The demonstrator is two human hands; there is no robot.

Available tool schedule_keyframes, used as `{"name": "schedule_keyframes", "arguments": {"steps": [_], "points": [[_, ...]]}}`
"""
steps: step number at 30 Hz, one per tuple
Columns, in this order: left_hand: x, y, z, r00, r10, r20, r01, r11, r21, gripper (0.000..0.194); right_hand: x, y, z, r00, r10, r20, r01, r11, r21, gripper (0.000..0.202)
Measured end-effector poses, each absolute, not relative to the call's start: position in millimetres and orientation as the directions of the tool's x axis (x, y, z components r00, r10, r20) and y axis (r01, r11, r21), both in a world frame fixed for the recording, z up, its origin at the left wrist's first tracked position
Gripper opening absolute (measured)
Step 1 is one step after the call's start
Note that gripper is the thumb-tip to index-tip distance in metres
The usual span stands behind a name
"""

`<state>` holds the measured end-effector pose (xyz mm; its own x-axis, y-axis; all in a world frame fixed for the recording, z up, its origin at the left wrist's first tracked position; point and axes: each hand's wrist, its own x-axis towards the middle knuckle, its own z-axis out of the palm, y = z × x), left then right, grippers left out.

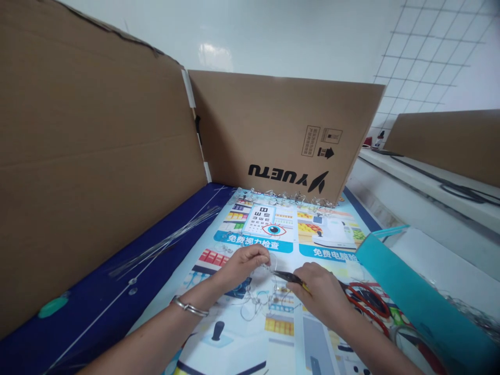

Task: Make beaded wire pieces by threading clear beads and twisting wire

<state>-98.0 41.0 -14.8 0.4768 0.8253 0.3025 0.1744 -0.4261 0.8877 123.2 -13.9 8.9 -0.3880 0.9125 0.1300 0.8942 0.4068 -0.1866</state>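
Observation:
Thin looped wire (261,299) lies and hangs over the printed poster (281,333) near the middle. Its upper end is pinched in my left hand (250,259), whose fingers are closed; a silver bracelet (190,307) is on that wrist. My right hand (317,286) is wrapped round dark-jawed pliers (288,276) with a bit of yellow on the handle. The pliers point left, their tip close beside my left fingertips at the wire. Whether the jaws touch the wire is too small to tell.
Cardboard panels stand at the left (94,146) and back (273,125). Small wire pieces (289,199) line the back panel's foot. Straight wires (167,237) lie on the blue surface at left. At right are red-handled scissors (369,301) and a teal box (422,302) holding wire pieces.

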Motion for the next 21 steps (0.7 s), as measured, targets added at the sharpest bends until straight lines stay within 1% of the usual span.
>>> {"name": "schedule_keyframes", "arguments": {"steps": [3, 7, 13, 16, 21], "points": [[-97, 39, -15, 0.464, 0.819, 0.337, 0.195, -0.465, 0.864, 0.018, 122, -15, 8, -0.376, 0.917, 0.133, 0.902, 0.395, -0.174, 0.027], [-93, 36, -15, 0.426, 0.804, 0.416, 0.266, -0.550, 0.791, 0.017, 120, -17, 7, -0.360, 0.918, 0.165, 0.915, 0.382, -0.132, 0.026], [-88, 34, -17, 0.460, 0.707, 0.537, 0.309, -0.695, 0.650, 0.014, 118, -19, 3, -0.345, 0.918, 0.196, 0.928, 0.365, -0.074, 0.026], [-88, 34, -18, 0.486, 0.668, 0.564, 0.305, -0.734, 0.606, 0.012, 119, -19, 4, -0.350, 0.918, 0.185, 0.928, 0.367, -0.065, 0.025], [-88, 31, -17, 0.503, 0.650, 0.570, 0.314, -0.752, 0.580, 0.011, 117, -19, 7, -0.349, 0.924, 0.158, 0.930, 0.362, -0.062, 0.024]]}}
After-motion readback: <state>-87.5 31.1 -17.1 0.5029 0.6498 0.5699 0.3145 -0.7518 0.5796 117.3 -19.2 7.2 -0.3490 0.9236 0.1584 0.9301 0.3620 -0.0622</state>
